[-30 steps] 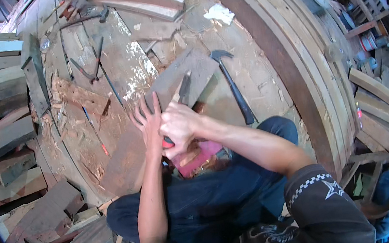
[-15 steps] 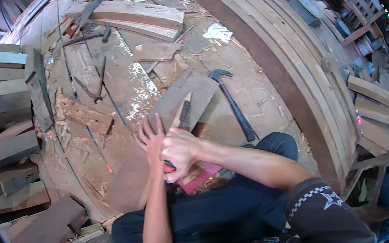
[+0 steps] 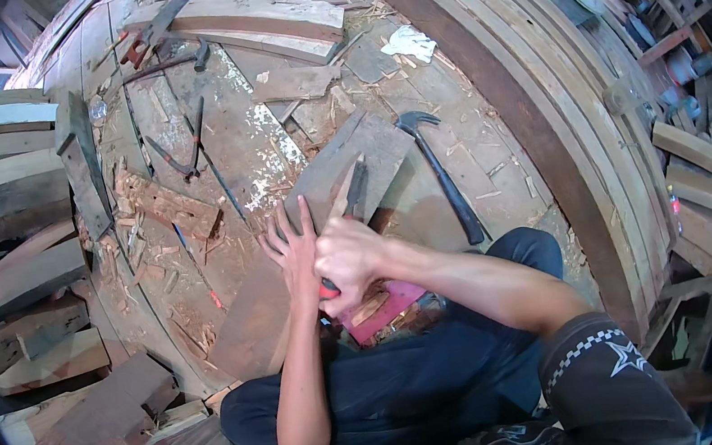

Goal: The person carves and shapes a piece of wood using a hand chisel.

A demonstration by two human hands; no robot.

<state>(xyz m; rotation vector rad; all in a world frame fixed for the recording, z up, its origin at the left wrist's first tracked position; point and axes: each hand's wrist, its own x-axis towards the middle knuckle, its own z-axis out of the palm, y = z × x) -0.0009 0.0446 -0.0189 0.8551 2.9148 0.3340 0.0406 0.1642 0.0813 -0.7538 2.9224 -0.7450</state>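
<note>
On shirt [image 3: 605,410] behind hands [image 3: 349,255], pale lettering [image 3: 529,443]

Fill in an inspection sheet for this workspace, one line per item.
Surface: worn plank floor, white-flecked in places, strewn with wood chips.
Work pieces: brown board lying flat at a slant; red-handled tool, kind unclear, over it.
Clutter: claw hammer right of the board; pincer-like tool with spread handles; crumpled white cloth or paper; pink piece near the lap.
Left hand: open, fingers spread over the board.
Right hand: closed around the red-handled tool.
Cables: nothing seen for certain.
Surroundings: stacked timber at left; long beams at right.
</note>
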